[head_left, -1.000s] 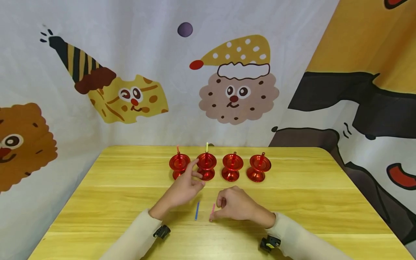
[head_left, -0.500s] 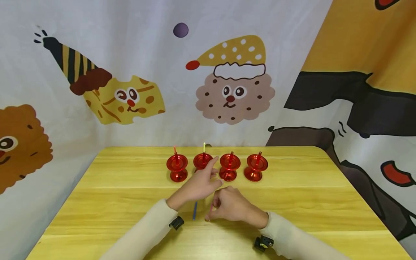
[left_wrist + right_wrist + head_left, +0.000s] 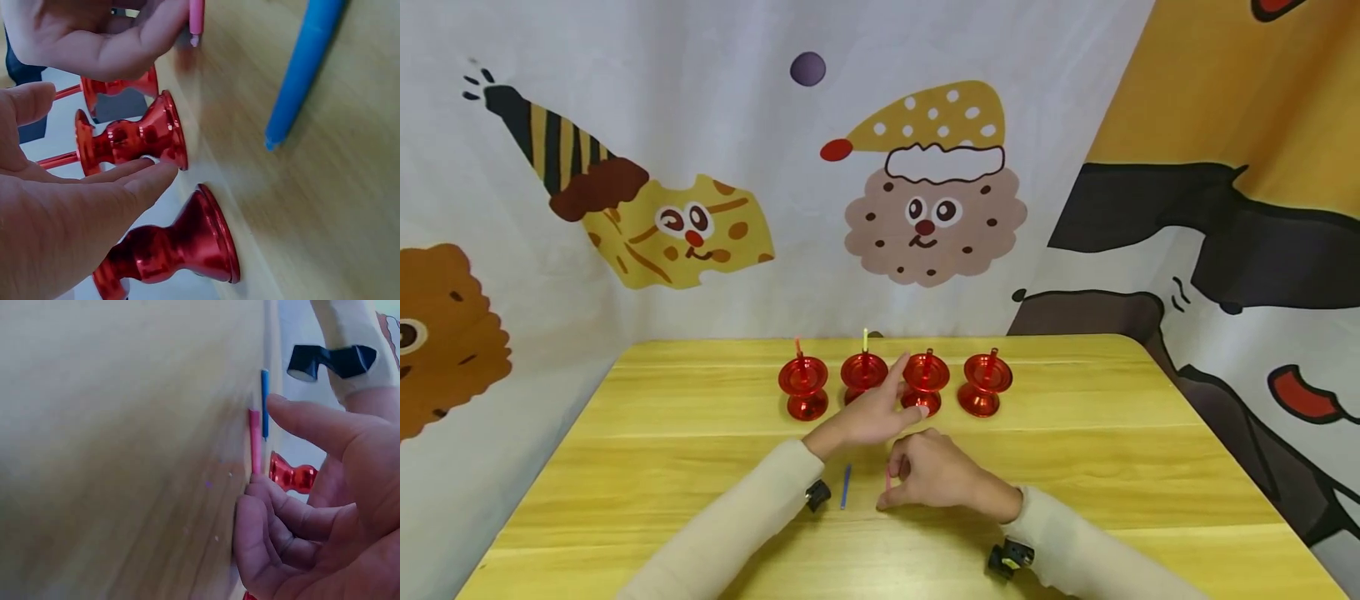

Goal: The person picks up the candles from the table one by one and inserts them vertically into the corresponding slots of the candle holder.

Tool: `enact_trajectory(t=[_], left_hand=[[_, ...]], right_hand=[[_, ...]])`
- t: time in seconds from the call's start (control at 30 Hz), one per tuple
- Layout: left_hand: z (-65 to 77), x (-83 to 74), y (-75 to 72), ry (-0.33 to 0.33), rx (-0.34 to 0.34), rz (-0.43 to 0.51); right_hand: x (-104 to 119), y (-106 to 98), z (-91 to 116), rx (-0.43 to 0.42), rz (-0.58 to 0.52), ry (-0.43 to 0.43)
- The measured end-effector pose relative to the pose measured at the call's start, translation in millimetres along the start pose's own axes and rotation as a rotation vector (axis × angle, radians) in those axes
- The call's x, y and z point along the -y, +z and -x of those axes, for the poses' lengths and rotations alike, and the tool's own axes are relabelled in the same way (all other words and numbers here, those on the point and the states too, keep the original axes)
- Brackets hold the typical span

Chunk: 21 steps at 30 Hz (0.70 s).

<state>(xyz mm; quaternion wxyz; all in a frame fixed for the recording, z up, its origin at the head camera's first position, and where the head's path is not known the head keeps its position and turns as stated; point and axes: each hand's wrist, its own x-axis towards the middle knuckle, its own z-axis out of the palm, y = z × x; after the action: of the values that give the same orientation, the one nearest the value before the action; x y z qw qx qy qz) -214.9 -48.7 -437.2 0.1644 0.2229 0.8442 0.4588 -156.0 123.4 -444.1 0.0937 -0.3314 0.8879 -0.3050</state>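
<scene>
My left hand [image 3: 876, 415] reaches across to the third red candle holder [image 3: 927, 377], its index finger extended at the left side of the bowl and its thumb low in front. In the left wrist view, that holder [image 3: 140, 137] shows between thumb and fingers. My right hand [image 3: 936, 471] is low over the table with curled fingers, holding a small pink candle [image 3: 888, 480] between thumb and fingertips. In the right wrist view, the pink candle [image 3: 254, 440] has the fingertips at its lower end and the thumb near its upper end. A blue candle [image 3: 846, 487] lies to its left.
The leftmost holder [image 3: 803, 379] carries a red candle [image 3: 800, 348], and the second holder [image 3: 863, 369] a yellow candle [image 3: 865, 340]. The rightmost holder [image 3: 987, 375] has only its red stem. A printed curtain [image 3: 737, 125] hangs behind the wooden table [image 3: 662, 467].
My left hand has moved right, from the first and second holders to the third. My right hand has stayed at the pink candle, which now stands straighter between its fingers.
</scene>
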Motion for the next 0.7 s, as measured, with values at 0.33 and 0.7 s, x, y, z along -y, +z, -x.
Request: enact_trajectory(t=[0.33,0.7], left_hand=[[-36.0,31.4,12.3,-0.064,0.002,-0.034],[-36.6,32.1,12.6,-0.059,-0.026,-0.036]], right_hand=[[0.4,-2.3,1.9,0.008,0.023,-0.007],[-10.9,-8.0,6.0,0.032,-0.05,-0.008]])
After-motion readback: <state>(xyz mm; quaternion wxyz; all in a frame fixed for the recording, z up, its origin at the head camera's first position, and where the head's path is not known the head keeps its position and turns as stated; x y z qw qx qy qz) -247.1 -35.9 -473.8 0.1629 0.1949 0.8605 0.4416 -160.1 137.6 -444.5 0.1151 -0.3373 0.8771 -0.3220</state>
